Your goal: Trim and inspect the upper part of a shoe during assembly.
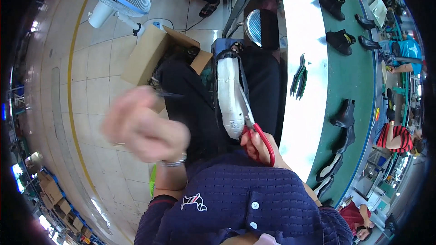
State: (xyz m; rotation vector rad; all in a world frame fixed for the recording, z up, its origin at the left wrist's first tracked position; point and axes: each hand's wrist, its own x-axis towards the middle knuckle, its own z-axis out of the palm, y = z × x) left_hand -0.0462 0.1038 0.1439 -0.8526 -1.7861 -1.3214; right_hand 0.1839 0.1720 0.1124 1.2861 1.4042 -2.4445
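The right hand (258, 146) has its fingers through the red loops of the steel-bladed scissors (254, 129), blades against the white rubbery sole of the black shoe (230, 97) lying sole-up on the lap. The shoe looks light and flexible, best gripped mid-sole. The left hand (143, 124) hovers blurred, fingers loosely spread and holding nothing.

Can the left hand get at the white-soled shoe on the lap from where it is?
Probably yes: the blurred left hand is raised beside the white-soled shoe, with only dark trousers between. The right hand holds red-handled scissors at the shoe's near end.
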